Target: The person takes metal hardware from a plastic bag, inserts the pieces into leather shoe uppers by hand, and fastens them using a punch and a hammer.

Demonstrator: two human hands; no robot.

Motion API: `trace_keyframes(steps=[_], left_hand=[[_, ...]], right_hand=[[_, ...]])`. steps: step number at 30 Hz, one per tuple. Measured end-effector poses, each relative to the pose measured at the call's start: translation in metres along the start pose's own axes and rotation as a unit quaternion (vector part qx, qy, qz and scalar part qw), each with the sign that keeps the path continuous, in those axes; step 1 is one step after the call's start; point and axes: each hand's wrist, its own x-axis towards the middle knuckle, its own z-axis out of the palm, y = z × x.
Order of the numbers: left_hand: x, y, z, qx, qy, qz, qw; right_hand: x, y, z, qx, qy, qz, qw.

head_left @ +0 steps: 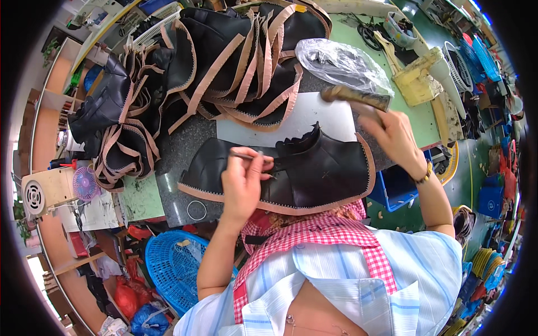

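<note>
A black leather shoe upper [330, 168] with a tan zigzag-stitched edge lies across the worktop in front of me. Over its left half, the fingers of my left hand [242, 183] pinch a slim dark metal rod [246, 156], probably a punch. My right hand [394, 137] grips a hammer [358, 98], raised beside the upper's far right end; its worn brown head points left and is a little blurred. Beneath the upper, a pale grey board [330, 115] shows along the far side.
Many black uppers [224, 67] with tan edges are heaped at the back left. Clear plastic wrap [342, 64] lies at the back, near a yellowish block [417, 84]. A blue crate [395, 190] stands at the right, a blue basket [174, 269] at the lower left, a purple fan [88, 183] at the left.
</note>
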Motion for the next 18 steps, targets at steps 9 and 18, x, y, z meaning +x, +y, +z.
trace_keyframes(steps=[9,18], left_hand=[[0.091,0.020,-0.037,0.277,-0.298,0.137,0.903],[0.116,0.016,-0.026,0.444,-0.480,0.073,0.753]], right_hand=[[0.031,0.088,0.043,-0.134,0.114,-0.060,0.983],[-0.040,-0.091,0.109,0.160,-0.113,-0.067,0.978]])
